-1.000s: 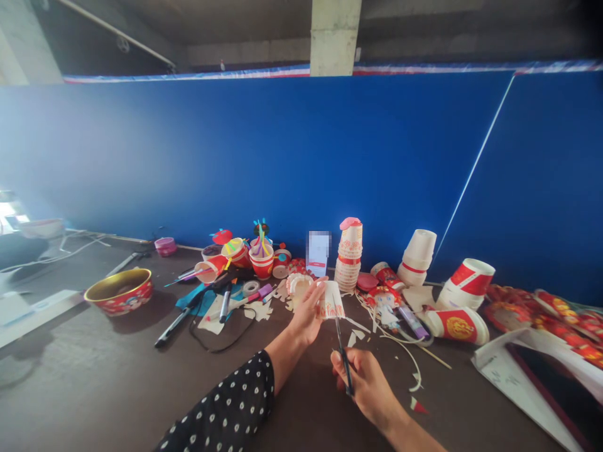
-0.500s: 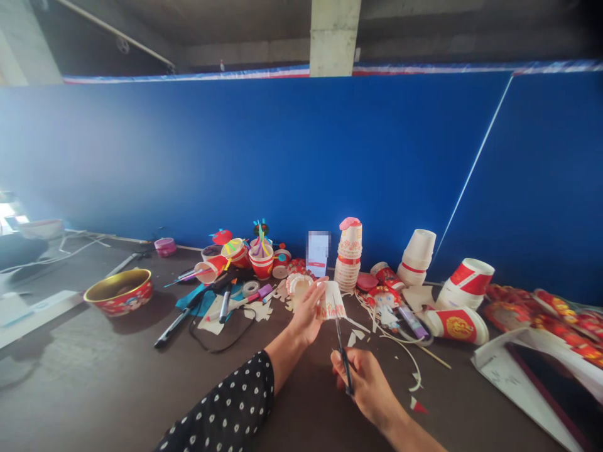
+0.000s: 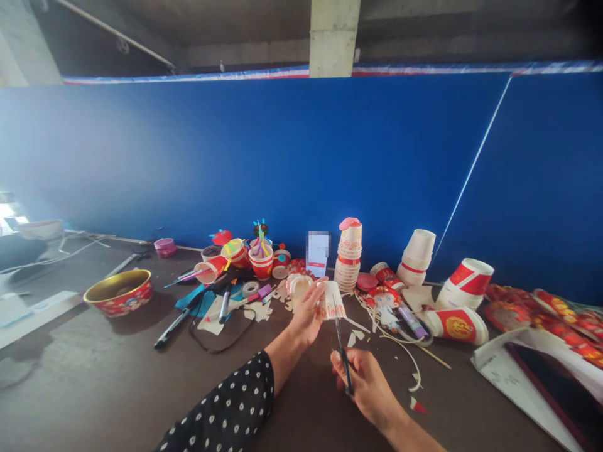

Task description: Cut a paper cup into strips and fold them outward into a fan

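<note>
My left hand [image 3: 307,317] is closed on a white paper cup piece [image 3: 332,295] with red and gold print along its lower edge. In my right hand [image 3: 360,376] is a pair of dark-handled scissors [image 3: 341,342], the fingers wrapped round the handles. The blades point up and away from me, and their tips meet the printed edge of the paper. Whether the blades are parted is too fine to tell. White paper scraps [image 3: 353,338] lie on the table just right of the scissors.
A cup stack [image 3: 349,263] and a phone [image 3: 318,254] stand behind my hands. Decorated cups [image 3: 261,260], a marker [image 3: 225,307] and a red-gold bowl [image 3: 120,295] are leftward. White cups [image 3: 417,257], a fallen cup [image 3: 456,325] and a dark tablet [image 3: 556,389] lie rightward.
Almost nothing differs. Both hands, the paper piece and the scissors keep their places, apart from a very slight shift of the view.
</note>
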`<state>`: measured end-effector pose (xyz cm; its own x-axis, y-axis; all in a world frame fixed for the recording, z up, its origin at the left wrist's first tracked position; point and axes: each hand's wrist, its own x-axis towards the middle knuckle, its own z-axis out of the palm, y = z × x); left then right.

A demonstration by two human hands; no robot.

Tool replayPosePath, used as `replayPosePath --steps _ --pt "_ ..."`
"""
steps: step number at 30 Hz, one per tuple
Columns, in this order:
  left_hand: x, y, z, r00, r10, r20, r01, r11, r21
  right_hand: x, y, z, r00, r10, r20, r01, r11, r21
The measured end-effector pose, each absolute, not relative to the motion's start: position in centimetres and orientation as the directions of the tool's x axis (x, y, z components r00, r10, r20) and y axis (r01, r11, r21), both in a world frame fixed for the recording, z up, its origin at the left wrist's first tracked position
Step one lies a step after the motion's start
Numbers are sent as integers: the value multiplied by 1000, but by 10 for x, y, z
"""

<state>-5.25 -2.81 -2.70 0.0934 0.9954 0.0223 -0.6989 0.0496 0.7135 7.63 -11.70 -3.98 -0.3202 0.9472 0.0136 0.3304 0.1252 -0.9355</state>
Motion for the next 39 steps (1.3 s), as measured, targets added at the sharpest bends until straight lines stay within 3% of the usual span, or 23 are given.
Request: replayPosePath --steps 29,39 --pt "-53 -32 -21 95 995 -25 -698 84 711 75 -119 -37 -286 958 22 373 132 -918" --pt "-52 -31 -21 77 997 -1 -708 56 704 74 -111 -58 -231 973 29 263 91 -960"
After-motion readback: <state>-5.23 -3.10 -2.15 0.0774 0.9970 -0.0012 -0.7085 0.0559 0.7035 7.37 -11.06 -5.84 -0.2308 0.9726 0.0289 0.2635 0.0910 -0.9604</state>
